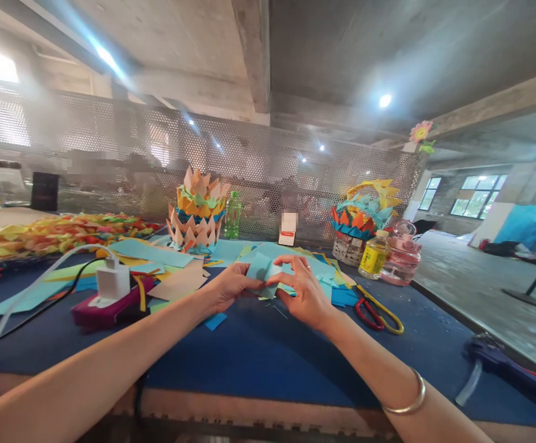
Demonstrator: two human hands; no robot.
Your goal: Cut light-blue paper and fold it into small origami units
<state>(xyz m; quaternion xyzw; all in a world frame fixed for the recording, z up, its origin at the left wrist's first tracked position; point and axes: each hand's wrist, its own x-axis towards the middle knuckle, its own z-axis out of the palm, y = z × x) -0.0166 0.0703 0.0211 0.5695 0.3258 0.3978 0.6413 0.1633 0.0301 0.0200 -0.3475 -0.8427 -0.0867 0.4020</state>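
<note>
Between my two hands, above the blue tabletop, is a light blue piece of paper (259,267). My left hand (233,284) grips its left side, thumb along the near edge. The fingers of my right hand (302,286) are bent round its right side, with thumb and fingertips at the edge. Whether the paper is one sheet or several layers I cannot tell. Loose blue, green and tan paper sheets (180,283) lie beneath and behind my hands. A pair of scissors (378,314) with red and yellow handles rests to the right of my right hand.
A maroon power strip (111,311) with a white charger stands left. Behind are a folded-paper basket (197,215), a green bottle (233,216) and a phone (287,229). Right are another paper basket (348,246), a yellow-labelled bottle (373,255), a pink bottle (400,263) and a glue gun (503,363).
</note>
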